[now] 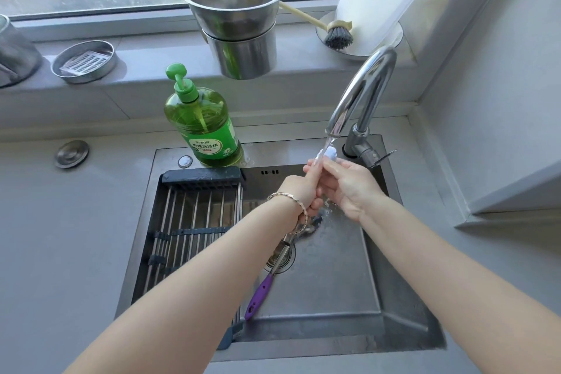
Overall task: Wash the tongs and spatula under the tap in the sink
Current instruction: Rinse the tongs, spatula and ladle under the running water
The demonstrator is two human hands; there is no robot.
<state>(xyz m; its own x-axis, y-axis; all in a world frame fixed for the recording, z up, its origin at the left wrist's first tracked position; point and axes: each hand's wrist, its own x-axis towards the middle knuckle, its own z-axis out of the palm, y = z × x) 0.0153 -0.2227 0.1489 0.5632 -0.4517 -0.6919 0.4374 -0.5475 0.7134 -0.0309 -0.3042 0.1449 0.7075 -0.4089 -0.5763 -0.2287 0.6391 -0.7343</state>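
Under the tap [361, 91], the left hand [299, 188] is gripping what are probably the tongs [328, 153], white tip up; the right hand [349, 188] is curling round them; the spatula [263, 288] is lying below in the sink [334, 291].

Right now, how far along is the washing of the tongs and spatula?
Done: the tap is on; nothing shows as finished. In hand: the left hand and right hand hold a white-tipped utensil in the stream. Left: the purple-handled utensil lies in the sink below the hands, probably waiting its turn.
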